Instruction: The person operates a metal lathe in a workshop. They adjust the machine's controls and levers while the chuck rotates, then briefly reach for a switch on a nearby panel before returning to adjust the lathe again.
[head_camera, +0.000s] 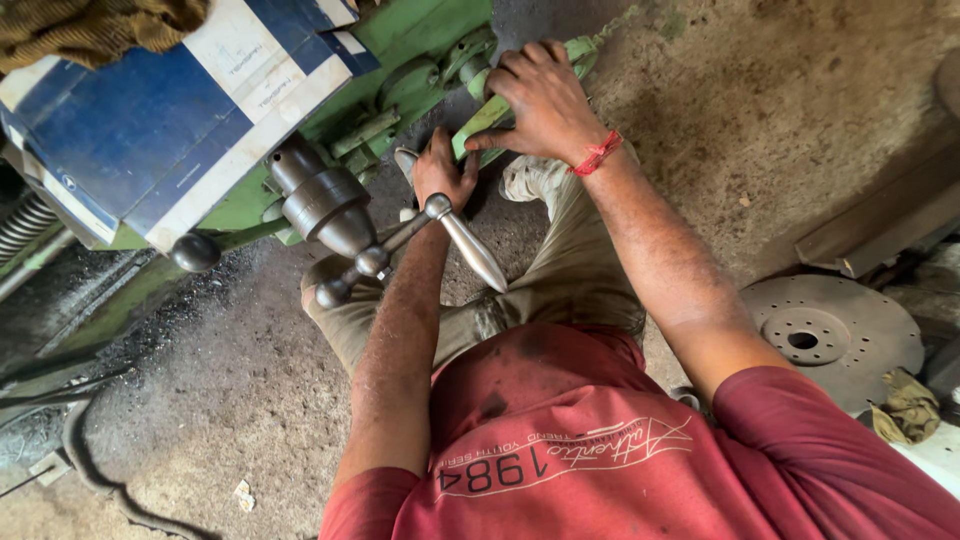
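My left hand (441, 172) is closed around a small grey metal tool (404, 159) whose end sticks out beside my thumb, low against the green machine (420, 40). My right hand (543, 98), with a red thread at the wrist, grips a light green bar (480, 122) on the machine's lower edge, fingers curled over it. Just in front of my left forearm a dark steel hub (328, 205) carries a crank with a shiny tapered handle (472, 250) and a black ball knob (195, 252). My bent knees in khaki trousers (560, 270) are below both hands.
A blue and white cardboard sheet (170, 120) with a brown cloth (90, 25) on it covers the machine top. A round perforated metal disc (835, 335) and a rag (905, 410) lie on the dirt floor at right. A coil spring (25, 225) and a cable (90, 470) are at left.
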